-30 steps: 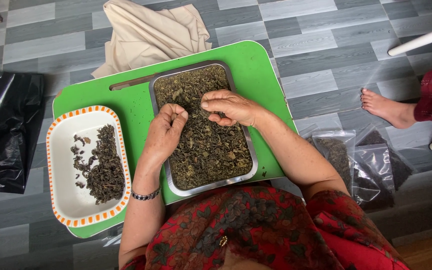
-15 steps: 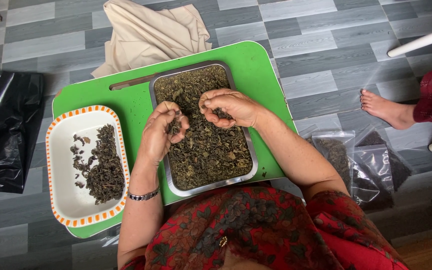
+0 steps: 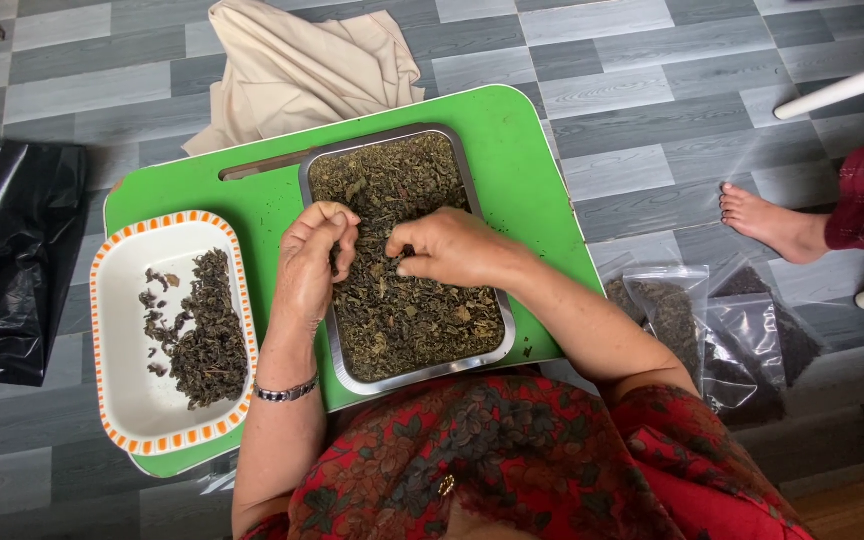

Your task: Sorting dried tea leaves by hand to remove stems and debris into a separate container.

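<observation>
Over the middle of the metal tray [image 3: 407,375], both hands are down in the dried leaves [image 3: 392,320] and working close together, nearly fingertip to fingertip. The left hand [image 3: 312,262] is curled loosely, fingers bent in toward the thumb, and it looks like it's got a small pinch of leaf bits between them, though I can't really make out how much is in there. The right hand [image 3: 457,248] is half closed too, thumb pressed toward the forefinger in a pinch right on top of the leaves, knuckles up. Neither one is spread flat.

Those dried leaves fill the tray pretty much edge to edge, so they lie right under both hands and stretch out beyond them and back toward the person's lap. Off to the left of the left hand, just beside the tray, sits a white rectangular dish with an orange-striped rim [image 3: 112,320], holding a smaller dark pile of sorted leaves [image 3: 202,335]. Tray and dish both rest on a green lap table [image 3: 532,170]. A bracelet [image 3: 287,392] sits on the left wrist. Past the right forearm, clear plastic bags [image 3: 712,320] with dark leaves lie on the grey floor, well apart from the hands.
</observation>
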